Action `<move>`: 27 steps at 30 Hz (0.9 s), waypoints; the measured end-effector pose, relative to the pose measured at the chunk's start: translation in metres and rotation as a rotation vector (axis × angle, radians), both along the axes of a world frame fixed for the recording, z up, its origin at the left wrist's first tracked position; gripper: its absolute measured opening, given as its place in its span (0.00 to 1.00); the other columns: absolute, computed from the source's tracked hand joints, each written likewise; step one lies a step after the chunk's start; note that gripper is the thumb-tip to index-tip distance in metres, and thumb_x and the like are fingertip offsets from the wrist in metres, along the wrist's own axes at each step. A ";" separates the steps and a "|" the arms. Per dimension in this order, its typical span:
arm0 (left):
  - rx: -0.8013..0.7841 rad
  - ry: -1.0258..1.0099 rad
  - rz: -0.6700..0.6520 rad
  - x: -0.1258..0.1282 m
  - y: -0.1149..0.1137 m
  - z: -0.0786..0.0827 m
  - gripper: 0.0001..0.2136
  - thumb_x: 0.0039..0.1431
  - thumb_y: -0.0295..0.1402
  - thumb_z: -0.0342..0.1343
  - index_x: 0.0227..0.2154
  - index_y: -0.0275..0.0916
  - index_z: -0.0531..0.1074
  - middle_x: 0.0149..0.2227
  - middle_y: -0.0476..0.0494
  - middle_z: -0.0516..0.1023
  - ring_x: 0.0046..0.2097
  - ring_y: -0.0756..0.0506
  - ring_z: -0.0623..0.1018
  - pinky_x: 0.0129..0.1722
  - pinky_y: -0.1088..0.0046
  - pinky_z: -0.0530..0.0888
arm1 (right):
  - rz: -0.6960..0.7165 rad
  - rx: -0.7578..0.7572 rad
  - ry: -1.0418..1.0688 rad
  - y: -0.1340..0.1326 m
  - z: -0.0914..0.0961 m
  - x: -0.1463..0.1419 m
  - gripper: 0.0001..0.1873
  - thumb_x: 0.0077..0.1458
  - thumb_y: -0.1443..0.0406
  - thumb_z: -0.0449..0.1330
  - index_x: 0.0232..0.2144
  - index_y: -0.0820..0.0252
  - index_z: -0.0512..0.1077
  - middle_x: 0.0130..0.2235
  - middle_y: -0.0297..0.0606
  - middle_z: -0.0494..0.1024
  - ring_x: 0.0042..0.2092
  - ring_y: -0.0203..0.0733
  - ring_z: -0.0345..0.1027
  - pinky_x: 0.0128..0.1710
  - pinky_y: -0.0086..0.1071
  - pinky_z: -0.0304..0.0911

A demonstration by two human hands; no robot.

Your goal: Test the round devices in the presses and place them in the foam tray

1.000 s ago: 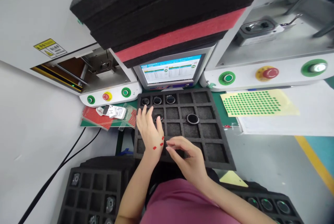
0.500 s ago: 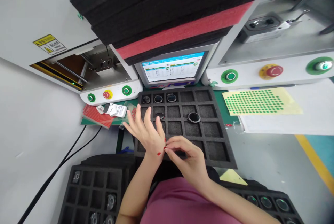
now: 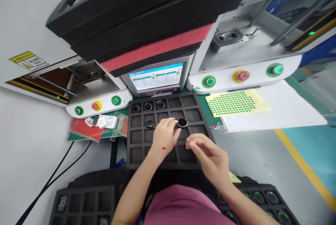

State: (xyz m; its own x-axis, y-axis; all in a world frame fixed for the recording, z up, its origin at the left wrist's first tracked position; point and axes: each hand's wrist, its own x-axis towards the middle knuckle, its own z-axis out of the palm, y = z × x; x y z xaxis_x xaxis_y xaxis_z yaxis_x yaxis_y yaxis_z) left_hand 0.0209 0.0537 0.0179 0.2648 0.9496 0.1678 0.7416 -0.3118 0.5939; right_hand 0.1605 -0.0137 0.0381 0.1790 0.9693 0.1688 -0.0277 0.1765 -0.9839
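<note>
A black foam tray (image 3: 136,155) with square pockets lies in front of me. Three ring-shaped parts (image 3: 148,106) sit in its top row, and another part (image 3: 150,124) sits in the second row. My left hand (image 3: 165,135) rests over the tray's middle, fingers apart. Its fingertips are right beside a larger black ring (image 3: 182,122), and a small red sticker (image 3: 163,148) is on its back. My right hand (image 3: 210,155) hovers over the tray's lower right with thumb and fingers pinched together. I see nothing between them.
Behind the tray is a monitor (image 3: 156,77), flanked by two white machines with green and red buttons (image 3: 243,75). A yellow sheet of green dots (image 3: 236,102) lies to the right and red sticker sheets (image 3: 86,128) to the left. Foam trays of parts (image 3: 262,197) are near my lap.
My left hand moved right across the tray to the larger ring. My right hand pinched at the red stickers on its back, then drew away right. Three stickers showed there before; one shows now.
</note>
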 end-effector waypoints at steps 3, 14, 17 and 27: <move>-0.110 -0.053 -0.123 0.019 0.018 -0.017 0.16 0.46 0.20 0.65 0.40 0.40 0.76 0.50 0.39 0.79 0.53 0.38 0.76 0.54 0.59 0.72 | -0.087 -0.052 0.057 0.005 -0.009 0.013 0.08 0.57 0.66 0.61 0.25 0.58 0.73 0.32 0.38 0.75 0.30 0.38 0.69 0.29 0.29 0.67; -0.429 -0.644 0.087 0.014 -0.002 0.020 0.11 0.62 0.35 0.50 0.36 0.33 0.73 0.35 0.38 0.82 0.31 0.47 0.79 0.31 0.73 0.75 | -0.100 -0.074 0.237 0.007 0.009 0.011 0.07 0.49 0.68 0.65 0.21 0.60 0.74 0.25 0.34 0.72 0.23 0.34 0.66 0.21 0.26 0.66; -0.508 -0.797 0.122 0.012 -0.022 0.046 0.12 0.61 0.39 0.52 0.36 0.34 0.70 0.37 0.37 0.82 0.29 0.49 0.78 0.29 0.75 0.75 | -0.025 -0.062 0.278 0.005 0.020 0.005 0.07 0.49 0.68 0.66 0.21 0.59 0.74 0.23 0.33 0.71 0.22 0.34 0.67 0.20 0.26 0.67; -0.512 -1.115 0.140 0.008 -0.057 0.074 0.10 0.53 0.37 0.64 0.34 0.37 0.73 0.31 0.45 0.80 0.24 0.50 0.79 0.24 0.78 0.77 | 0.113 -0.049 0.440 -0.008 0.044 -0.004 0.04 0.51 0.68 0.68 0.25 0.57 0.79 0.26 0.35 0.74 0.21 0.33 0.69 0.18 0.24 0.71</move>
